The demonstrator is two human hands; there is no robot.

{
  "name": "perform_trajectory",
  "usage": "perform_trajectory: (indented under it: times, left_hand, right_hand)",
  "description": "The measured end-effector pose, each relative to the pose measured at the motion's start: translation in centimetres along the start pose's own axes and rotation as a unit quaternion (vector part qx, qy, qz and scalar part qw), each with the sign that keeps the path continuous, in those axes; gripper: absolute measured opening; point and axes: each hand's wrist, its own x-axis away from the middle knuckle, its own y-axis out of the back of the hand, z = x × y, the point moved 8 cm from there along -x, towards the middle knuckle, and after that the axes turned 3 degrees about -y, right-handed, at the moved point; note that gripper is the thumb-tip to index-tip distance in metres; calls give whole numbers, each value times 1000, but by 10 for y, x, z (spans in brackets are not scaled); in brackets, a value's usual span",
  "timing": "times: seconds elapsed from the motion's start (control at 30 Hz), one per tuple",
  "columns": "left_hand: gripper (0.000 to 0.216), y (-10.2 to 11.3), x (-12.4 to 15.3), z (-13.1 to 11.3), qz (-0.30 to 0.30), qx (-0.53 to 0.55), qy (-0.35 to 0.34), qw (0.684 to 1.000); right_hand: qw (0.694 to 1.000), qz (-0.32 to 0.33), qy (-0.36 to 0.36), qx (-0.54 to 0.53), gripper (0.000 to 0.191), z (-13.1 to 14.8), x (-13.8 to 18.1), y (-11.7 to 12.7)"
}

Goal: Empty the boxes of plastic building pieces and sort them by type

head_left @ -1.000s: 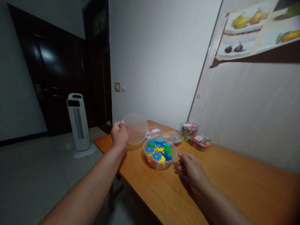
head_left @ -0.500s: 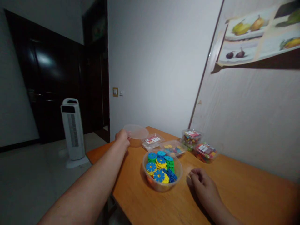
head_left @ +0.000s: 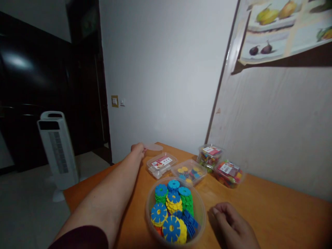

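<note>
My left hand (head_left: 137, 149) reaches to the far end of the wooden table (head_left: 272, 211) and pinches the edge of a clear round lid (head_left: 153, 147), held flat just at the tabletop. Close in front of me stands a clear round bowl (head_left: 201, 212) full of blue, yellow and green toothed plastic discs (head_left: 172, 211). My right hand (head_left: 234, 226) rests on the table just right of the bowl, fingers curled loosely with nothing visible in them.
Behind the bowl lie a flat clear lid with a red label (head_left: 161, 163), an open tray of coloured discs (head_left: 188, 172) and two labelled boxes of coloured pieces (head_left: 209, 156) (head_left: 228, 172) by the wall. A white tower fan (head_left: 57, 148) stands on the floor at left.
My left hand carried the clear round lid away from the bowl to the table's far end and lowered it flat. My right hand drew back from the bowl. The view moved closer.
</note>
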Motion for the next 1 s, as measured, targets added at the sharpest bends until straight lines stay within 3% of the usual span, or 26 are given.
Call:
perform_trajectory:
  times: [0.2, 0.4, 0.5, 0.67, 0.83, 0.9, 1.0]
  left_hand:
    - [38, -9, -4, 28, 21, -45, 21, 999]
    - [30, 11, 9, 30, 32, -161, -33, 986]
    - [13, 15, 28, 18, 71, -203, -95, 972]
    - [19, 16, 78, 4, 148, -227, -181, 945]
    - [21, 29, 115, 2, 154, -225, -241, 931]
    - [20, 34, 123, 3, 144, -225, -262, 928]
    - [17, 31, 138, 3, 154, -237, -308, 908]
  right_hand:
    - [999, 27, -19, 12, 42, -7, -1, 0]
    - [999, 40, -23, 23, 41, -14, -2, 2]
    - [998, 51, -14, 26, 40, -15, -4, 1]
    - [998, 43, -12, 32, 43, -4, -2, 4]
    - [999, 39, 17, 3, 47, 24, 5, 7]
    - [997, 66, -14, -48, 49, 29, 9, 1]
    - [968, 161, -124, -147, 54, 30, 22, -23]
